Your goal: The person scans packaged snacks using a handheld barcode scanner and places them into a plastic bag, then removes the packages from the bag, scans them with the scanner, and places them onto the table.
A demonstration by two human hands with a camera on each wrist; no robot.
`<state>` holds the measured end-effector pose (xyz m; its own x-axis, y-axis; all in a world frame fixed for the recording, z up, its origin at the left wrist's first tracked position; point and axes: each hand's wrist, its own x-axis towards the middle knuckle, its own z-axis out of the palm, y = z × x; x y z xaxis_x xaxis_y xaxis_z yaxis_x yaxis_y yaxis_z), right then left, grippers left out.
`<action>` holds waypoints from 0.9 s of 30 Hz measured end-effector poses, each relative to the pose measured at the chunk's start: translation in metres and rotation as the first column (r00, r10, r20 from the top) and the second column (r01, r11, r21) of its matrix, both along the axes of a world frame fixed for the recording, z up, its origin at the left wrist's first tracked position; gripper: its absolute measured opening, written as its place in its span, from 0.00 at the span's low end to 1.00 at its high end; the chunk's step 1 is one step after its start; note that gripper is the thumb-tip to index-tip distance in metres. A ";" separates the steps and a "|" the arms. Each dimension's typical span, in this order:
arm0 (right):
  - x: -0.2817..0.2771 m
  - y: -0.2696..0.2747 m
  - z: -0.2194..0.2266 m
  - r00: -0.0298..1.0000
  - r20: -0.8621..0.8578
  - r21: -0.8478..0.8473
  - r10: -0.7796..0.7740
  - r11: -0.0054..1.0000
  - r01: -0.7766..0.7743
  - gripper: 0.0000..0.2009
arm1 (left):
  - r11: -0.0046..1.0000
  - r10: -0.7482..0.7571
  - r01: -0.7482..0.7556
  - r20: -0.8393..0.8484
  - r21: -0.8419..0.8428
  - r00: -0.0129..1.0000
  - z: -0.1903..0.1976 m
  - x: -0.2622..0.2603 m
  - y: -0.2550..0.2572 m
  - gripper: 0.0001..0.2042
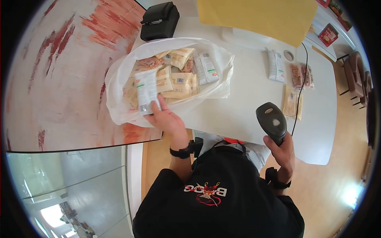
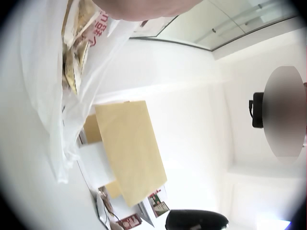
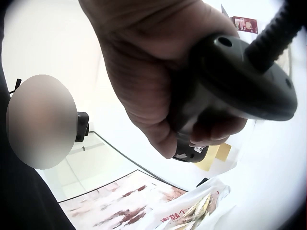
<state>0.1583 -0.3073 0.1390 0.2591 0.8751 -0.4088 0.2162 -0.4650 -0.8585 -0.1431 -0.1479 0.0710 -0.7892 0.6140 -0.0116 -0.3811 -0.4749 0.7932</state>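
Note:
In the head view my left hand (image 1: 168, 119) pinches the lower end of a silver-white snack packet (image 1: 147, 89) over the left part of an open white plastic bag (image 1: 119, 75). Inside the bag lie several cream-coloured packets (image 1: 180, 84) and another silver-white packet (image 1: 205, 67). My right hand (image 1: 282, 152) grips a black barcode scanner (image 1: 272, 119) by its handle, at the table's front edge. The right wrist view shows the fingers (image 3: 160, 139) wrapped around that handle, with the cord running from its base. Only part of my left hand (image 2: 148, 5) shows in the left wrist view.
On the right of the white table (image 1: 246, 103) lie a silver packet (image 1: 275, 65), reddish-brown packets (image 1: 296, 75), a cream packet (image 1: 289, 102) and a tape roll (image 1: 289, 55). The scanner's cable (image 1: 300, 85) crosses there. A black printer-like box (image 1: 160, 22) and yellow sheet (image 1: 258, 18) stand behind.

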 end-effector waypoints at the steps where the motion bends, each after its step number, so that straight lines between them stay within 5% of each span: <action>1: -0.001 0.002 0.003 0.999 0.022 0.023 0.025 0.999 -0.026 0.17 | 0.999 0.034 -0.034 -0.030 -0.003 0.999 0.005 -0.007 0.001 0.21; 9: 0.000 0.000 0.000 0.999 0.018 0.078 0.047 0.996 -0.048 0.17 | 0.983 0.179 -0.176 -0.049 0.047 0.983 -0.022 -0.090 0.028 0.20; 11: 0.000 -0.001 0.000 0.999 0.027 0.077 0.045 0.996 -0.047 0.17 | 1.000 0.017 -0.020 0.144 0.021 0.989 -0.048 -0.126 0.054 0.17; 15: -0.001 -0.002 0.003 0.999 0.028 0.082 0.031 0.996 -0.033 0.17 | 0.971 -0.226 0.240 0.263 -0.022 0.938 -0.046 -0.147 0.080 0.15; 21: 0.007 -0.007 -0.009 1.000 -0.011 0.089 -0.003 0.996 0.004 0.17 | 0.885 -0.399 0.465 0.467 -0.029 0.789 -0.006 -0.090 0.043 0.15; 25: 0.010 -0.005 -0.001 0.999 0.017 0.053 -0.048 0.998 0.047 0.16 | 0.758 -0.589 0.632 0.244 -0.161 0.770 -0.010 -0.022 0.027 0.13; 27: 0.014 -0.006 -0.001 0.997 0.040 0.085 -0.065 0.994 0.061 0.16 | 0.616 -0.737 0.750 0.159 -0.241 0.656 -0.016 0.016 0.023 0.14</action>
<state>0.1721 -0.3134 0.1377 0.3305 0.8873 -0.3217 0.2263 -0.4055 -0.8856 -0.1268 -0.1254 0.0551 -0.0584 0.9568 -0.2848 -0.5429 0.2090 0.8134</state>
